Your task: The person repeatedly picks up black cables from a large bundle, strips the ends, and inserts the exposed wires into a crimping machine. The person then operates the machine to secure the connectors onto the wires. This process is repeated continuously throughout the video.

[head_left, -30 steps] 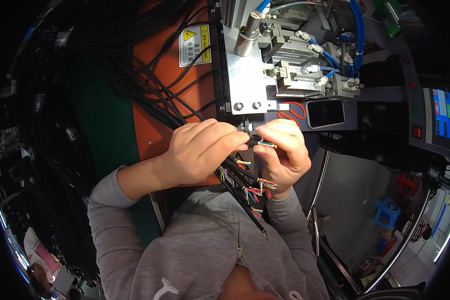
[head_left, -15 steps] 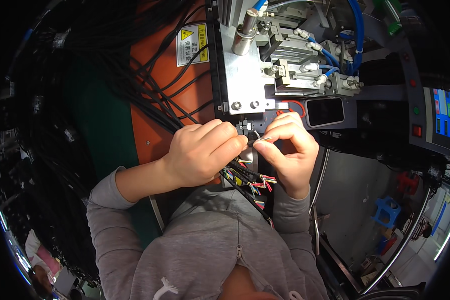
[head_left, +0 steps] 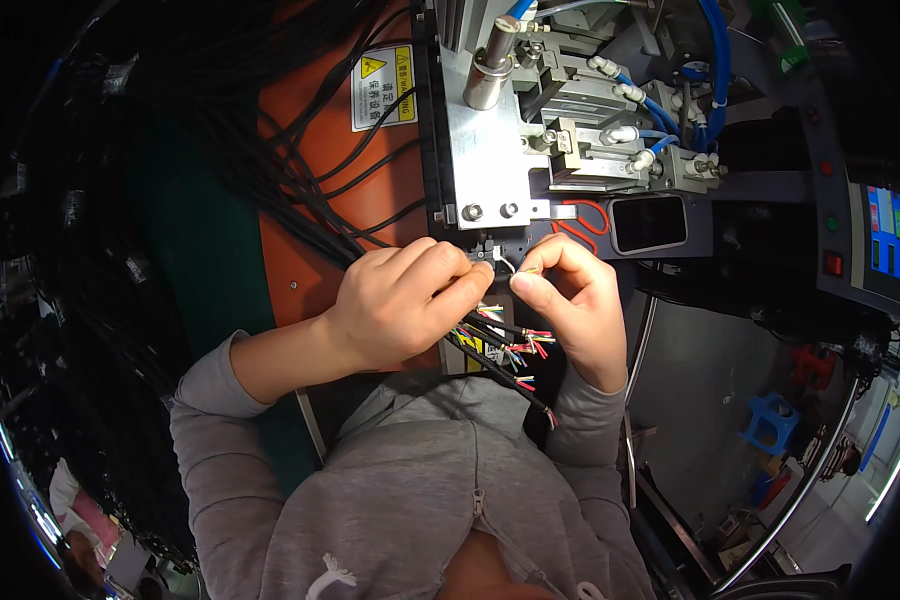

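Observation:
My left hand is closed beside a small black fixture, its thumb and forefinger pressed together at the fixture's near side. Whatever those fingers grip is hidden. A small white connector sits at the fixture, with thin pale wires running from it to my right hand. My right thumb and forefinger pinch these thin wires. Black cables emerge below my left hand, their ends split into short red, white, green, blue and yellow wires.
A metal press block with pneumatic cylinders and blue hoses stands just beyond my hands. Red-handled scissors and a phone lie to the right. More black cables cross the orange table at left. A blue stool stands on the floor.
My right hand has shifted slightly down and left, and its pinch has changed. The white connector now shows more plainly. The coloured cable ends have swung a little down and right.

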The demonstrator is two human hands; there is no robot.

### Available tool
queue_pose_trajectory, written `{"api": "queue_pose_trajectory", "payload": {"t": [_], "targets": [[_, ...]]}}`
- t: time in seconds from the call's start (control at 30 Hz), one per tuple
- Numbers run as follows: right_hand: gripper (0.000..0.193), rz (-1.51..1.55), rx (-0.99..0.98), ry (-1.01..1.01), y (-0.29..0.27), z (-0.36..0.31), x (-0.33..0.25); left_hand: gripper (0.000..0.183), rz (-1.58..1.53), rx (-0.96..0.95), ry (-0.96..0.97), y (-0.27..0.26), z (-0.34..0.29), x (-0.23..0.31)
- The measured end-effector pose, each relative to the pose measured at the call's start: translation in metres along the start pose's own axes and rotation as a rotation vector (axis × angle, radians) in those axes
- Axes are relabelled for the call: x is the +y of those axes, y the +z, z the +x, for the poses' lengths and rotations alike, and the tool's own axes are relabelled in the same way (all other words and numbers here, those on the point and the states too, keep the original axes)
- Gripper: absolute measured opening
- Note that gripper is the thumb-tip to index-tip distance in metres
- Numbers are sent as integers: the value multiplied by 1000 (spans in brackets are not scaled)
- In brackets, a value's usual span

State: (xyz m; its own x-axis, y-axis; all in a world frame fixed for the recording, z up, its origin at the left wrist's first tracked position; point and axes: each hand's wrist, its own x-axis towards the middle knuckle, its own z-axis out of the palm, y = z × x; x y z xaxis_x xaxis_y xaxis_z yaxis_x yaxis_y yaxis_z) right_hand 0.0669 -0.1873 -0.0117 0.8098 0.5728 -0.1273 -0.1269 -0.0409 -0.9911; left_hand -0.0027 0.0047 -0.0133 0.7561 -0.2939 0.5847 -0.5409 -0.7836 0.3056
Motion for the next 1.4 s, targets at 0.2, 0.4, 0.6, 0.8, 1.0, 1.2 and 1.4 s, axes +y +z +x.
{"api": "queue_pose_trajectory", "payload": {"t": [0.2, 0.4, 0.6, 0.8, 1.0, 1.2, 1.4], "targets": [[9, -33, 73, -146, 0, -3, 18, 33, 49, -19, 11, 2, -2, 5], [5, -675, 254, -438, 12, 4, 20, 35, 121, -140, 13, 8, -4, 7], [7, -725, 254, -368, 18, 2, 22, 29, 229, -187, -91, 10, 0, 14], [8, -607, 349, -429, 22, 8, 36, 25, 245, -173, -68, 10, 1, 11], [8, -16, 264, 100, 13, 8, 56, 19, 140, -103, -76, 10, 4, 3], [9, -448, 302, -371, 18, 12, 41, 17, 121, -108, -101, 11, 2, 2], [8, -479, 379, -347, 17, 8, 47, 16, 198, -228, -135, -1, 1, 9]]}}
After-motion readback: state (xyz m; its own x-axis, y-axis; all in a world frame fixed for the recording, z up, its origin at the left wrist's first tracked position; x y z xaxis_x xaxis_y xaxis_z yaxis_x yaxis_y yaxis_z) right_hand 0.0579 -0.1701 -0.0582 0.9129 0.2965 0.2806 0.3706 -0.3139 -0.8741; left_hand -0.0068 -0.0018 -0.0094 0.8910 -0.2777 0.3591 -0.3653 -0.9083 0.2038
